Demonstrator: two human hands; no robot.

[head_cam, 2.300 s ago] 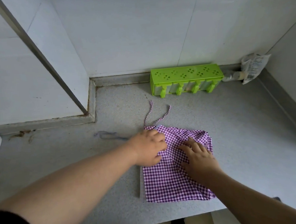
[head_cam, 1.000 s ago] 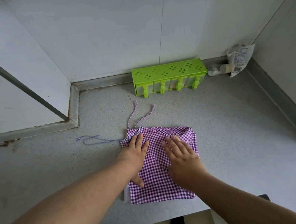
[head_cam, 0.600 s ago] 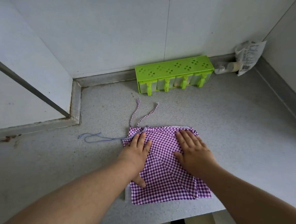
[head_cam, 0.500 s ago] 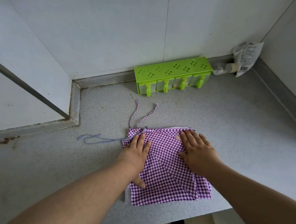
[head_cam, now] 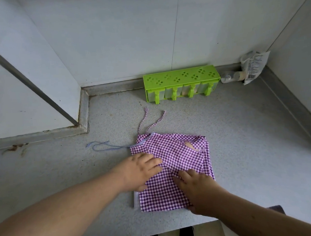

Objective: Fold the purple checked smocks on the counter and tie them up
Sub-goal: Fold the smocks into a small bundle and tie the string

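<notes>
The purple checked smock point(head_cam: 173, 163), folded into a rough square, lies on the grey speckled counter point(head_cam: 242, 149) close to its front edge, roughly midway along it. The left hand point(head_cam: 139, 171) rests on the smock's left edge, fingers curled around a fold of fabric. The right hand point(head_cam: 196, 189) sits on the near right part of the cloth, fingers bent and tucked into the layers, thumb at the front corner. Two purple ties point(head_cam: 151, 121) trail from the smock's far left corner toward the back wall, and a blue cord point(head_cam: 105, 147) loops away to the left. A green compartment box point(head_cam: 180, 83) stands against the back edge, with a plastic packet point(head_cam: 254, 65) in the far right corner
</notes>
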